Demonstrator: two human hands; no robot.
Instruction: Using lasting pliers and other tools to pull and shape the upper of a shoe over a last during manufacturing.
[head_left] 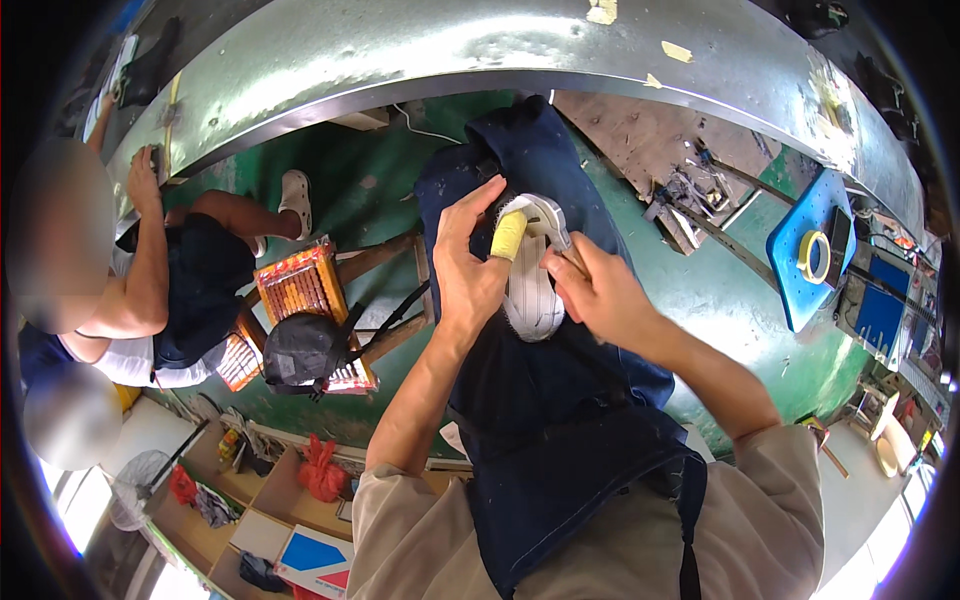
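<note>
A white shoe (533, 305) rests on the dark blue apron (540, 390) over my lap, its length running away from me. My left hand (468, 262) grips its left side, the index finger stretched along the far end and the thumb wrapped in yellow tape (508, 236). On the shoe's right, my right hand (600, 290) is closed round a hand tool with a metal head (562, 240) that lies against the far part of the shoe. Fingers cover most of the tool, so I cannot tell its exact kind.
A long metal-topped bench (440, 65) curves across the far side. Left of me are a beaded stool (300, 290) with a black bag (308, 350), and a seated co-worker (150, 290). A blue board holding a tape roll (814, 256) stands at right; shelves (270, 480) lie behind left.
</note>
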